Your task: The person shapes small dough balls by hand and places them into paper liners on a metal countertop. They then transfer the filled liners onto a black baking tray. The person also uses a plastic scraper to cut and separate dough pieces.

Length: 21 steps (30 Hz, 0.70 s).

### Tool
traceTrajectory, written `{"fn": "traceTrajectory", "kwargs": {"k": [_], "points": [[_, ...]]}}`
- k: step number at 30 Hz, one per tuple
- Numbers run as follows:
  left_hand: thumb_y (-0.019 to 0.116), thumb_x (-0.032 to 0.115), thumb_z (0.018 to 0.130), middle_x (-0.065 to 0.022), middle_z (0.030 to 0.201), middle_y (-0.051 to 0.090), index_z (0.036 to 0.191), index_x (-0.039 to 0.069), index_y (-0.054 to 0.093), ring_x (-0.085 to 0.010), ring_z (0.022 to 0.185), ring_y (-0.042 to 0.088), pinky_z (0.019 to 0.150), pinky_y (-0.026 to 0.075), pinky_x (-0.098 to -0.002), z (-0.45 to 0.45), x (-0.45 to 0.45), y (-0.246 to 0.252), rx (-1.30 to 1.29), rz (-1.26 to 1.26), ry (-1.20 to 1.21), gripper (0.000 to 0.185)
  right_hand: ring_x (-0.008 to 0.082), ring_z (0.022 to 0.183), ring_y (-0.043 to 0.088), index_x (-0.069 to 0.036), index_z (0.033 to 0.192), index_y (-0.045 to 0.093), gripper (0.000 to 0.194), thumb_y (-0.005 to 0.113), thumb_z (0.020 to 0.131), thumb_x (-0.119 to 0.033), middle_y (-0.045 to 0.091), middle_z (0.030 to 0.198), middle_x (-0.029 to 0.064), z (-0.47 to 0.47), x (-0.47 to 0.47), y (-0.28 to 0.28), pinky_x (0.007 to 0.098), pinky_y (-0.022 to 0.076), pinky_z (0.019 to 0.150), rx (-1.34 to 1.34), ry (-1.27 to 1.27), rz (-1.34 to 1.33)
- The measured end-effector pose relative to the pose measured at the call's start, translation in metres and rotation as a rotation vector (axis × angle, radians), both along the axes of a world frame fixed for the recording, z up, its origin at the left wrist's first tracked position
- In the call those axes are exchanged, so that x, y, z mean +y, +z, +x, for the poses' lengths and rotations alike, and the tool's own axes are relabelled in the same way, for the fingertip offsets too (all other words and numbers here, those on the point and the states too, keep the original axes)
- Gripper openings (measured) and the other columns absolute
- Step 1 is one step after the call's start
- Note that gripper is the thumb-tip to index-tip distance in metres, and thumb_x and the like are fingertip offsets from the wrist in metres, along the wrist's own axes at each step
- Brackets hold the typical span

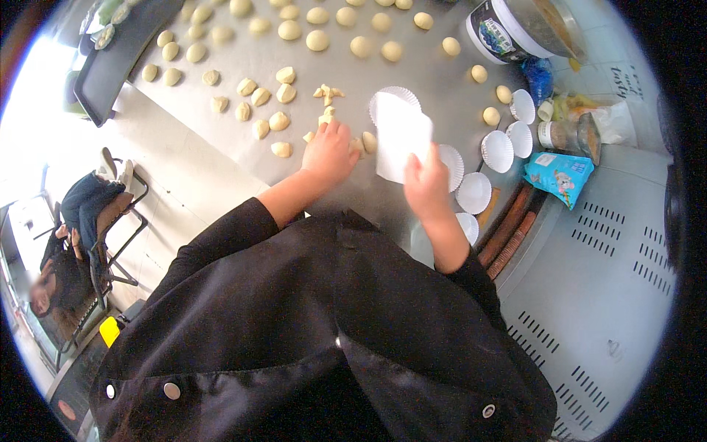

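Observation:
My right hand (429, 185) grips a flat white scraper (403, 138), slightly blurred, partly over a fluted white paper cup (393, 98) on the metal worktop. My left hand (330, 152) is at the worktop, its fingertips on a small piece of dough (327, 116); what lies under the palm is hidden. Just beyond those fingers sits a small branched dough piece (328, 94). Cut dough lumps (260, 96) lie left of my left hand, and one more dough lump (369, 142) is between the hands. Round dough balls (317, 40) are spread over the far part of the worktop.
White paper cups (497, 151) stand along the right side, near a blue packet (560, 174), a jar (558, 134) and a large labelled tub (500, 30). Brown rods (511, 235) lie at the right edge. A dark tray (113, 72) is at upper left; a person (72, 248) sits beyond the worktop.

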<state>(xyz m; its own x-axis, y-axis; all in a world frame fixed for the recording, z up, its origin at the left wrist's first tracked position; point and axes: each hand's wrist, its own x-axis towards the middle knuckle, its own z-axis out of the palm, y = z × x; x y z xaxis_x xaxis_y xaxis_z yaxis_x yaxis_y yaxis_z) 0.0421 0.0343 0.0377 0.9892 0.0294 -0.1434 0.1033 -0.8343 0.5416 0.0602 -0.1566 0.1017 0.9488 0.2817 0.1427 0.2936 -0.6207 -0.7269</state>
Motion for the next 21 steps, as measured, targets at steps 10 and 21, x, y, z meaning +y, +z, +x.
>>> {"fn": "traceTrajectory", "kwargs": {"k": [10, 21], "points": [[0.064, 0.013, 0.076, -0.0154, 0.107, 0.054, 0.109, 0.007, 0.052, -0.0341, 0.103, 0.055, 0.086, 0.049, -0.0427, 0.031, -0.023, -0.006, 0.099, -0.002, -0.229, 0.035, 0.0306, 0.081, 0.065, 0.006, 0.106, 0.048, 0.021, 0.051, 0.090, -0.008, 0.064, 0.091, 0.0217, -0.028, -0.043, 0.014, 0.0369, 0.0500, 0.070, 0.068, -0.193, 0.091], [0.061, 0.013, 0.078, -0.0139, 0.104, 0.053, 0.104, 0.010, 0.055, -0.0334, 0.101, 0.054, 0.081, 0.051, -0.0442, 0.036, -0.016, 0.004, 0.081, 0.133, -0.398, 0.026, 0.0180, 0.094, 0.058, 0.007, 0.118, 0.046, 0.028, 0.047, 0.093, -0.007, 0.061, 0.105, 0.0145, -0.015, -0.048, 0.019, 0.0310, 0.0461, 0.083, 0.197, -0.200, 0.190]]}}
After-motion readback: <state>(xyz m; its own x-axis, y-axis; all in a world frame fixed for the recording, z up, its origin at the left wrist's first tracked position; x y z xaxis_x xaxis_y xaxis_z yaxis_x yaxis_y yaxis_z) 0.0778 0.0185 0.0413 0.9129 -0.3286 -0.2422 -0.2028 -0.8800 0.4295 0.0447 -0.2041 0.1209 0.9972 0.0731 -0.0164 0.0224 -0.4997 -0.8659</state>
